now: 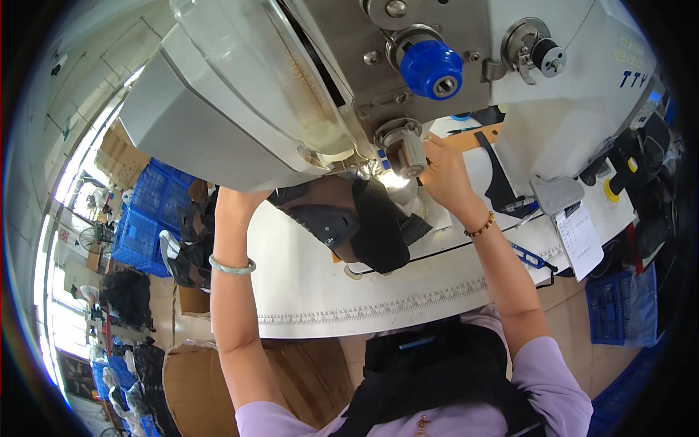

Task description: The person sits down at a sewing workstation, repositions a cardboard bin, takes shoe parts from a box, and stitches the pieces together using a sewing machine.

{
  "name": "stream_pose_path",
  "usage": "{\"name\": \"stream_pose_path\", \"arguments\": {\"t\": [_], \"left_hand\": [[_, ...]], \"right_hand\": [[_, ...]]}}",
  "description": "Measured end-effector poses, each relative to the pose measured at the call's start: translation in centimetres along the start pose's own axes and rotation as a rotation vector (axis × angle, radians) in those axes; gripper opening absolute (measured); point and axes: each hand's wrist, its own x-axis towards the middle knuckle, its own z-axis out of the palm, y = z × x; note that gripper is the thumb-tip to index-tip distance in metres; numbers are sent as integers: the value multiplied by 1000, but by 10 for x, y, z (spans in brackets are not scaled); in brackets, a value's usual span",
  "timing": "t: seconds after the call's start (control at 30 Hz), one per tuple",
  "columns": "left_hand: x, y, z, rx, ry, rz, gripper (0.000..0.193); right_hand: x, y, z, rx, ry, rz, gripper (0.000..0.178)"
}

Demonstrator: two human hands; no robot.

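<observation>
A black and brown fabric piece [378, 226] with a smooth dark patch and a ribbed strip lies under the head of a sewing machine [240, 102], beside its lit needle area. My left hand [239, 199] reaches in at the piece's left end; the machine head hides its fingers. On the other side of the needle area, my right hand [447, 175] has its fingers bent together behind a metal cylinder [406, 153]. What they hold, if anything, is hidden.
A white table [306, 291] with a printed ruler edge bears the machine. To the right are a black strap [496, 175], a paper sheet [580, 240] and a blue cutter-like tool [530, 256]. Blue crates [142, 233] stand at left, a blue basket [609, 309] at right, cardboard [193, 379] below.
</observation>
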Motion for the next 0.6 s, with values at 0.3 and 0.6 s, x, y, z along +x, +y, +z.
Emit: {"name": "stream_pose_path", "arguments": {"t": [0.3, 0.6], "left_hand": [[16, 35, -15, -193, 12, -204, 15], [3, 7, 5, -138, -53, -131, 12]], "right_hand": [[-3, -2, -1, 4, 45, 53, 11], [-9, -8, -2, -66, 46, 18, 15]]}}
